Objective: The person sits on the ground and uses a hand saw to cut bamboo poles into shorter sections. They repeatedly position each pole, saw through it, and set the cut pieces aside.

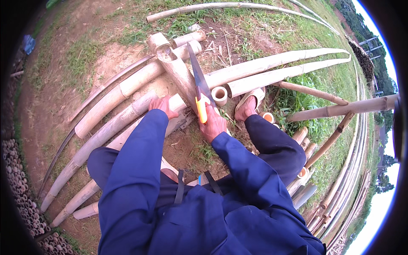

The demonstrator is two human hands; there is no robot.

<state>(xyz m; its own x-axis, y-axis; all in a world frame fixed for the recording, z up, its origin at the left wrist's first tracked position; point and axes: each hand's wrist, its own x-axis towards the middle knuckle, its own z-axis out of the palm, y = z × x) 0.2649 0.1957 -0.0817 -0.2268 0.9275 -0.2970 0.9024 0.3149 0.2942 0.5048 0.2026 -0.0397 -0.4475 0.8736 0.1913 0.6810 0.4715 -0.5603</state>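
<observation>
My right hand (213,124) is closed around the yellow handle of a handsaw (197,73). Its blade points away from me, alongside a thick bamboo piece (180,78) with notched upper end. My left hand (161,106) is wrapped over a pale bamboo pole (127,109), close to its cut end, left of the saw. A short bamboo ring (219,96) stands just right of the blade. How the saw's edge meets any bamboo is hidden.
Long bamboo poles (276,63) stretch away to the right, and another pole (100,108) lies at left. A propped bamboo frame (340,109) stands at right. Cut bamboo pieces (55,243) are stacked lower left. My sandalled foot (246,106) is beside the ring.
</observation>
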